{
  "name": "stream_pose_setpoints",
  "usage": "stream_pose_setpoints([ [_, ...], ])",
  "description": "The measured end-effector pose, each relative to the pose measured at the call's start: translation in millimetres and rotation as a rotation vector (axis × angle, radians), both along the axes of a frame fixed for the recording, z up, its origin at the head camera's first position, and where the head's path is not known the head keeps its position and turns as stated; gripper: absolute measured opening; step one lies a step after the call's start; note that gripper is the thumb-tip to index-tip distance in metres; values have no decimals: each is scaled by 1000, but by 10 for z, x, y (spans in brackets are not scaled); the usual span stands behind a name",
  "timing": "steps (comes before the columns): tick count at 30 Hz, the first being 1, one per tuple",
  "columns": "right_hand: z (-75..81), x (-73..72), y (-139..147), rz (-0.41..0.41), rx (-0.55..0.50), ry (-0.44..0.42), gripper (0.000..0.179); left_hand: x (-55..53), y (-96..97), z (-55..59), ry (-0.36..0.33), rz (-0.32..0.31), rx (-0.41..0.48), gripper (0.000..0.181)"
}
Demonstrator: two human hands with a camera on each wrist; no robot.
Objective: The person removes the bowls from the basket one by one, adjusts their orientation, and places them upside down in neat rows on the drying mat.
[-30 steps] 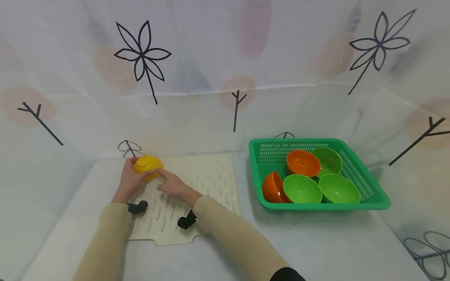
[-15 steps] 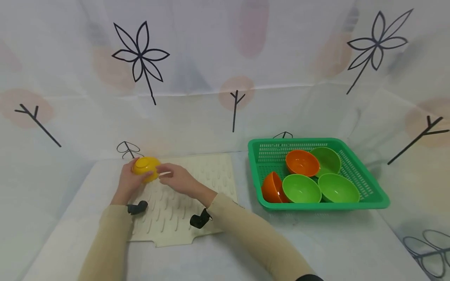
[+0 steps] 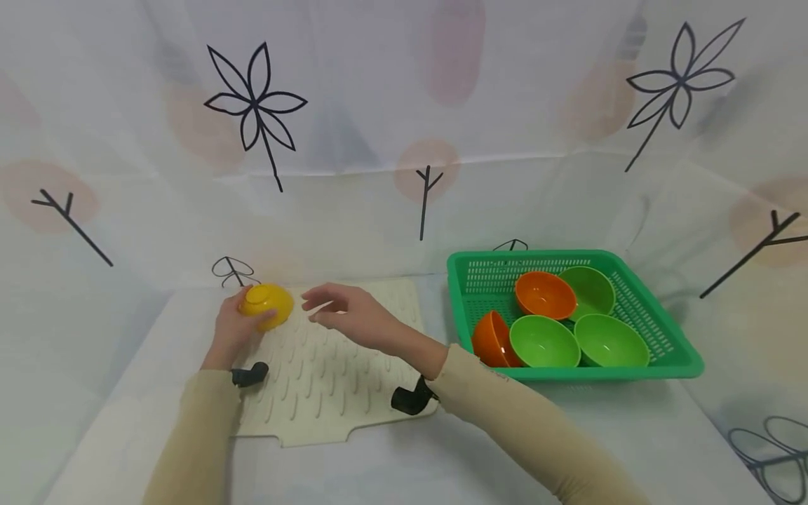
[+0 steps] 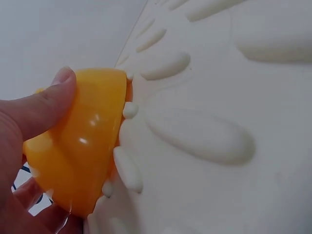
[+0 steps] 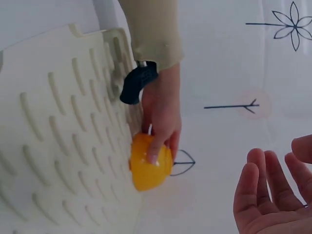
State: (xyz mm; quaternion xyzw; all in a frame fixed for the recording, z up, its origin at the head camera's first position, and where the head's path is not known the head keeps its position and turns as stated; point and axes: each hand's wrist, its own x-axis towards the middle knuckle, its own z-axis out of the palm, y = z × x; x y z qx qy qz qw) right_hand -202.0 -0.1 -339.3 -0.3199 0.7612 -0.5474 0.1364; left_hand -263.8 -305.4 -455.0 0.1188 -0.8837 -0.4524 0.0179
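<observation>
- the bowl: a glossy yellow round bowl, plastic by its look (image 3: 268, 303), is upside down at the far left corner of a cream rectangular mat with raised ridges (image 3: 353, 358); in the left wrist view its rim meets the ridges.
- the left hand (image 3: 233, 326): it still grips the bowl from the left, thumb on the near side, fingers round the far side.
- the right hand (image 3: 356, 315): it has just drawn away from the bowl and is now apart from it over the mat, fingers loosely bent, holding nothing.
- what that means: the left hand alone now has the bowl, and the right looks free for other work.
- to the right: a green perforated plastic basket (image 3: 669, 370) holds two glossy orange bowls (image 3: 546, 294) and three glossy light-green bowls (image 3: 545, 341).
</observation>
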Motion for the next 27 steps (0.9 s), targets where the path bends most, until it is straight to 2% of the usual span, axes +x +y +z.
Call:
stream_pose_setpoints([
  [5, 65, 90, 384, 8, 0, 27, 33, 9, 7, -2, -28, -5, 8, 93],
  [9, 85, 82, 727, -20, 18, 75, 33, 8, -3, 5, -30, -16, -5, 94],
  [12, 109, 26, 996, -69, 38, 97, 33, -3, -12, 16, -14, -19, -12, 93],
  [19, 101, -125, 1630, -223, 128, 78, 31, 9, -18, 4, 7, -15, -3, 90],
  [27, -14, -329, 2229, -244, 194, 48, 40, 31, 3, -13, 10, -4, 2, 89],
])
